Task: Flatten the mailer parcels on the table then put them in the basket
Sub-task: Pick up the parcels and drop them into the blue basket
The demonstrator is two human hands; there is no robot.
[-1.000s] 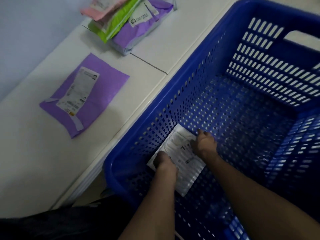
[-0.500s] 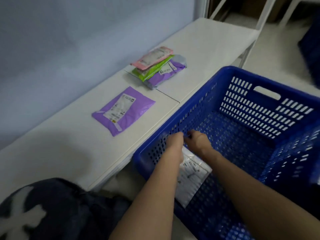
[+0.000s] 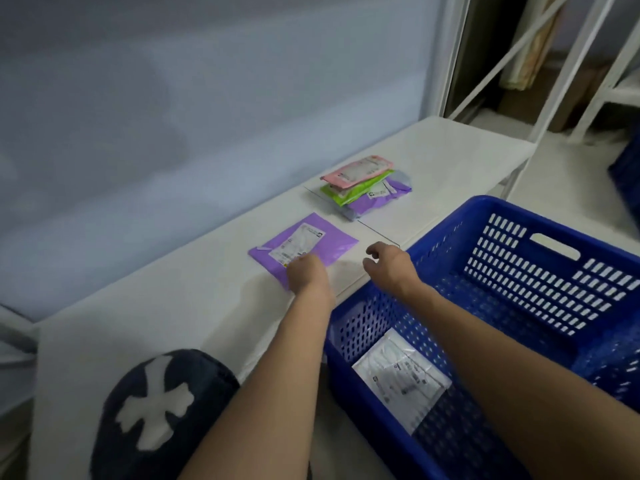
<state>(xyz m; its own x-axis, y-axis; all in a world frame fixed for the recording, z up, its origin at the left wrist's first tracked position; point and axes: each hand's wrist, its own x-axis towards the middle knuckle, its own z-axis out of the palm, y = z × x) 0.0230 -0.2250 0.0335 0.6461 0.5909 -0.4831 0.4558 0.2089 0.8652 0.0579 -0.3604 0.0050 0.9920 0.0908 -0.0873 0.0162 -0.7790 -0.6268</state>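
Both my hands have left the basket (image 3: 450,216), the white mailer (image 3: 398,375) now lying flat behind them. My left hand (image 3: 304,271) presses the purple mailer (image 3: 304,244), fingers hidden; my right hand (image 3: 389,263) hovers loosely curled, empty. That one's next.

Bare table (image 3: 194,306) around purple mailer (image 3: 322,245); basket (image 3: 450,216) rightward.

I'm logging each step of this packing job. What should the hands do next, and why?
Probably bring the right hand onto the flat purple mailer beside the left hand, which is already on its near edge. One white mailer lies in the blue basket; this one is nearest.
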